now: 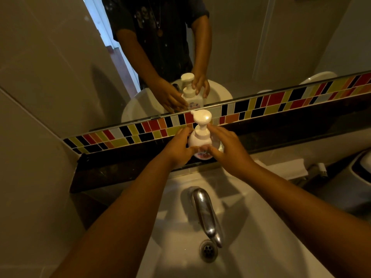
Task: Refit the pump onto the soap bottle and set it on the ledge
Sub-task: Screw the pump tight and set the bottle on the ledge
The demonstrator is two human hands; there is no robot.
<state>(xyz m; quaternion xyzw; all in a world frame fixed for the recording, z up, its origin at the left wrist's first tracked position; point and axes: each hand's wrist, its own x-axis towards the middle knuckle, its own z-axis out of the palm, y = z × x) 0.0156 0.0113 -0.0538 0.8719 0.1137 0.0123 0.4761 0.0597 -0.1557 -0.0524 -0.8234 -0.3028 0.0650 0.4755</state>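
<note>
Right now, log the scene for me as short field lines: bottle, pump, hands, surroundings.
bottle: soap bottle upright on the dark ledge under the mirror
pump: white pump seated on the bottle neck
left hand: fingers against the bottle's left side
right hand: fingers against its right side
below: tap over white sink

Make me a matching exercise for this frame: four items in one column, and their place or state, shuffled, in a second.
1. soap bottle
2. faucet
3. tile strip
4. drain

A. multicoloured, under the mirror
B. metal spout arching over the basin
C. upright on the dark ledge, pump on, a hand at each side
D. at the basin bottom

Pairs: 1-C, 2-B, 3-A, 4-D
</note>
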